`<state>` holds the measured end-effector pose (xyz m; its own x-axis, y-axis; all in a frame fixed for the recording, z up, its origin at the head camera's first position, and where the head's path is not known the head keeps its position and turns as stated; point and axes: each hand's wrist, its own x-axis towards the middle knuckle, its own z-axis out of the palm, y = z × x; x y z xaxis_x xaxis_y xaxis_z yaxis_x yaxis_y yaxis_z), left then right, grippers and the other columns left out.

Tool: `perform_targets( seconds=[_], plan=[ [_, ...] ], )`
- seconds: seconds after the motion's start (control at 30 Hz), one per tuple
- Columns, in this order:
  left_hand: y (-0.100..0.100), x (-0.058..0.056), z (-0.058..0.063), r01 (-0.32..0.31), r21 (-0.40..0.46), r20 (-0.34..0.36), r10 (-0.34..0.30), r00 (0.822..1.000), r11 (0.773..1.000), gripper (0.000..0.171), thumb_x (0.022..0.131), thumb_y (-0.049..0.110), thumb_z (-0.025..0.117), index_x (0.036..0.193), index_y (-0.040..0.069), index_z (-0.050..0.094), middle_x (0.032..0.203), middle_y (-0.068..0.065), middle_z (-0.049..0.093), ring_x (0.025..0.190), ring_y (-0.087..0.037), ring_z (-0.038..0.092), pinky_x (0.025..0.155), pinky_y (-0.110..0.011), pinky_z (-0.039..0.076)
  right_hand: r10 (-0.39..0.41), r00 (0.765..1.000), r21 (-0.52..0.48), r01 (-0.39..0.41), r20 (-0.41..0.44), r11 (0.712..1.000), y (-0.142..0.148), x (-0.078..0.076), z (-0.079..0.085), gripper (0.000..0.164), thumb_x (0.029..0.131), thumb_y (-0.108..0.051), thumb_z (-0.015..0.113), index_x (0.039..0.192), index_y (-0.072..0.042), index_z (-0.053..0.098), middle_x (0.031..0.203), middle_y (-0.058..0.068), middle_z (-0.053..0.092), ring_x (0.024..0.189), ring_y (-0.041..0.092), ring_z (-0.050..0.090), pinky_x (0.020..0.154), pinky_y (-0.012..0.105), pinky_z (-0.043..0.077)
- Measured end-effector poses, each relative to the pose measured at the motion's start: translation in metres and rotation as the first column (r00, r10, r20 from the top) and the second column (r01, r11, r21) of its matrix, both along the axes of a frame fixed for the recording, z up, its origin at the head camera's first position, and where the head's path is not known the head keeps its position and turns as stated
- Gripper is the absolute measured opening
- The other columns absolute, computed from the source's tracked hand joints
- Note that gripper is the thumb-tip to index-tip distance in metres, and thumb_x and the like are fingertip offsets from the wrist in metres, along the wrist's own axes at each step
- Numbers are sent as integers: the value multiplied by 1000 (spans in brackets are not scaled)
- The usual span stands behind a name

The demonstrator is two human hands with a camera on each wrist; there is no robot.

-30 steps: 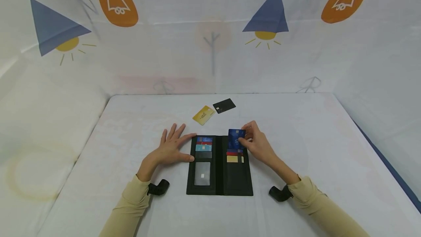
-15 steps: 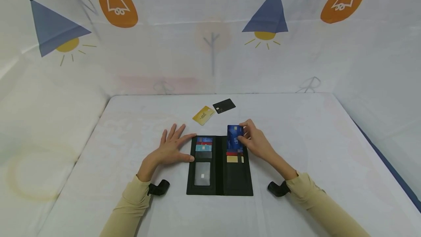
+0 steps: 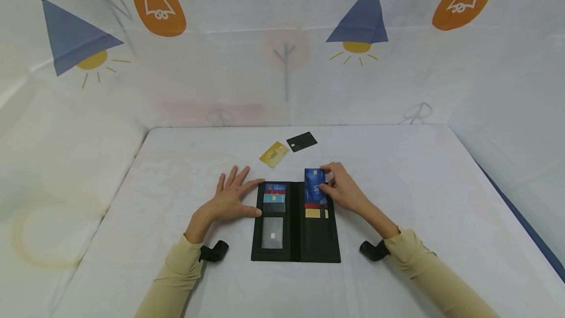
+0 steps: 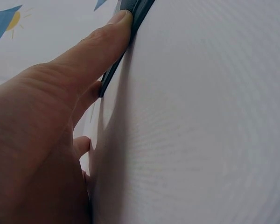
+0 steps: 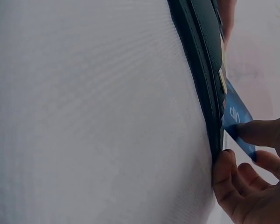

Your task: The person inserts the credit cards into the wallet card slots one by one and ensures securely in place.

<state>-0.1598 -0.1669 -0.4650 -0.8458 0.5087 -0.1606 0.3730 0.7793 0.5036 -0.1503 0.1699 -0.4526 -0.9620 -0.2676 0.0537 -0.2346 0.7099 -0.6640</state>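
A black wallet point(image 3: 320, 239) lies unfolded on the white table, cards showing in the slots of both halves. My right hand point(image 3: 346, 190) pinches a blue card point(image 3: 312, 180) marked VIP between thumb and fingers; its lower end sits at the top slots of the right half. In the right wrist view the blue card point(image 5: 238, 114) tilts up from the wallet, and other fingers touch the wallet's edge. With fingers spread, my left hand point(image 3: 227, 202) rests at the wallet's left edge; its thumb presses the wallet point(image 4: 139, 18) in the left wrist view.
Beyond the wallet lie a gold card point(image 3: 274, 154) and a black card point(image 3: 302, 142), close together on the white table point(image 3: 198, 156). White cloth walls point(image 3: 229, 77) with printed lamps stand at the back and sides.
My right hand has shifted slightly up and left with the blue card, which now stands straighter and lines up with the right-hand slots. The left hand stays in place.
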Motion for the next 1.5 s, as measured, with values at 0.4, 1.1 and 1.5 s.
perform_targets(
  seconds=[0.4,1.1,1.5],
  plan=[
    [3,0,1,-3,-5,5,3,1000,1000,84,79,56,76,150,29,42,166,-13,5,151,-39,-13,116,-60,-15,85,996,213,-84,4,974,10,-3,4,71,83,-40,77,139,-4,49,153,24,25,139,47,23,109,69,26],
    [1,0,2,6,18,-13,-6,1000,1000,84,78,58,76,150,30,43,166,-13,6,151,-39,-13,115,-61,-14,191,975,144,-207,116,968,14,-5,-4,83,71,-46,86,131,-4,46,155,23,22,144,44,18,111,74,-1],
    [1,0,2,6,16,-6,-6,1000,1000,84,78,57,76,150,28,43,166,-14,6,151,-40,-12,115,-61,-14,219,972,87,-227,87,970,14,-2,-7,59,73,-43,86,109,-11,53,151,24,29,143,46,22,110,75,-2]
  ],
)
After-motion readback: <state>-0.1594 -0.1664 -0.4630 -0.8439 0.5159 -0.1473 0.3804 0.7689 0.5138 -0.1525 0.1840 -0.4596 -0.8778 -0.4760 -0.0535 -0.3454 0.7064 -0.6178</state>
